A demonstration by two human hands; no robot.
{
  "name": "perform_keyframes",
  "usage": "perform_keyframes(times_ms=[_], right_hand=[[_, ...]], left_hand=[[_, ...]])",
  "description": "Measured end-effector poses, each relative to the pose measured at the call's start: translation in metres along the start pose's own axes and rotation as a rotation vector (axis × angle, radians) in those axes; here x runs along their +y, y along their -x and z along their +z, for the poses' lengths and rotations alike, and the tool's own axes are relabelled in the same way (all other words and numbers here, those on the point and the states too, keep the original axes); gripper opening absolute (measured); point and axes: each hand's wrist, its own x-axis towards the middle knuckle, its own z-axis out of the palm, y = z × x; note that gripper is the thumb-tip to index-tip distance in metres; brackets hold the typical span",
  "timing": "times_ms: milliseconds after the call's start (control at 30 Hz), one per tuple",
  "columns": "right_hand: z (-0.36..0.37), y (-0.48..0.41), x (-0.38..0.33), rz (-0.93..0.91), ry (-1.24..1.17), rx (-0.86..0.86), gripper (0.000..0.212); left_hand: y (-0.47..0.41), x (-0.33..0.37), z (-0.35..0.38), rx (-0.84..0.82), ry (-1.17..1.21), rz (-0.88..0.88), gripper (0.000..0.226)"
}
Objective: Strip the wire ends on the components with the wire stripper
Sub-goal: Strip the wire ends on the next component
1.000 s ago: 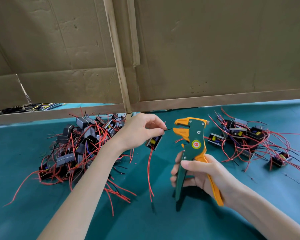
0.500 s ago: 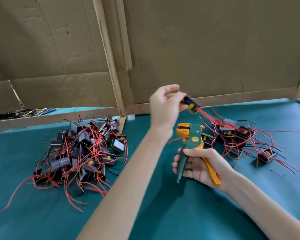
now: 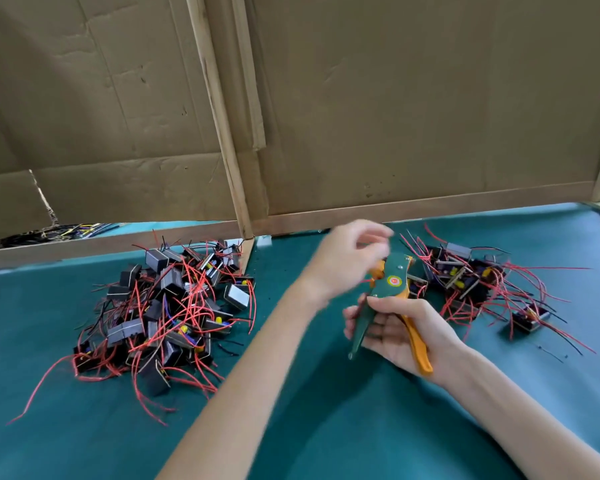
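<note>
Bench (image 3: 42,323): covered in teal cloth, with a cardboard (image 3: 413,116) wall along the far edge.

Stripper (image 3: 389,289): green body, orange handle and jaw parts, round red-and-yellow label. It is held upright at centre, above the bench, with its head uppermost and tilted a little to the right.

Right hand (image 3: 399,330): wrapped around the stripper's handles, thumb across the green side, orange handle running out past the heel of the palm.

Left hand (image 3: 350,258): raised just beside the stripper's head and motion-blurred. The fingers are bent, but whether they pinch anything cannot be told. A short red wire shows at the head, below this hand.

Left pile (image 3: 174,306): many small black components with red and black leads, heaped on the bench to the left of the arms.

Right pile (image 3: 471,278): a smaller heap of the same components behind and to the right of the stripper, leads splayed outward. One component (image 3: 529,318) lies apart at its right edge.
</note>
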Motion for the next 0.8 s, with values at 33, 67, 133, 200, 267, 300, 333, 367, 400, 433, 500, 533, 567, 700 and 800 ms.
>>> perform_keyframes(times_ms=[33,67,133,200,267,300,333,367,400,433,500,533,567,700,800], right_hand=[[0.001,0.002,-0.002,0.006,-0.025,-0.020,0.015],[0.001,0.002,-0.003,-0.012,-0.016,-0.015,0.014],[0.000,0.000,-0.003,-0.006,0.008,-0.008,0.012],[-0.002,-0.003,-0.003,0.014,-0.007,-0.012,0.013],[-0.003,-0.003,-0.003,0.031,-0.001,-0.019,0.015],[-0.003,-0.003,-0.004,0.046,-0.005,-0.027,0.017],[-0.004,-0.004,-0.003,0.049,-0.005,-0.028,0.019],[-0.004,-0.004,-0.003,0.052,-0.014,-0.031,0.022],[-0.006,-0.005,-0.004,0.051,-0.018,-0.029,0.026],[-0.006,-0.005,-0.004,0.057,-0.021,-0.032,0.029],[-0.006,-0.004,-0.004,0.056,-0.027,-0.031,0.027],[-0.007,-0.004,-0.004,0.050,-0.026,-0.034,0.023],[-0.007,-0.004,-0.004,0.047,-0.029,-0.041,0.019],[-0.006,-0.004,-0.005,0.039,-0.024,-0.037,0.013],[-0.005,-0.003,-0.005,0.038,-0.017,-0.036,0.008]], left_hand=[[0.002,-0.007,-0.022,0.052,-0.128,-0.015,0.022],[0.005,-0.015,-0.045,0.107,-0.321,-0.059,0.023],[0.011,-0.036,-0.086,0.173,-0.724,-0.217,0.021],[0.017,-0.055,-0.111,0.168,-0.990,-0.411,0.012],[0.021,-0.068,-0.120,0.125,-1.125,-0.550,0.008],[0.022,-0.074,-0.123,0.101,-1.158,-0.589,0.008],[0.023,-0.079,-0.124,0.083,-1.183,-0.610,0.008],[0.022,-0.082,-0.125,0.068,-1.201,-0.620,0.009],[0.022,-0.085,-0.125,0.056,-1.214,-0.623,0.014],[0.021,-0.086,-0.124,0.044,-1.222,-0.624,0.020],[0.020,-0.086,-0.124,0.015,-1.199,-0.628,0.032],[0.019,-0.085,-0.125,0.005,-1.158,-0.630,0.038],[0.019,-0.083,-0.127,-0.003,-1.104,-0.624,0.036],[0.021,-0.070,-0.133,-0.012,-0.841,-0.519,0.014],[0.022,-0.058,-0.132,0.062,-0.596,-0.391,0.011]])
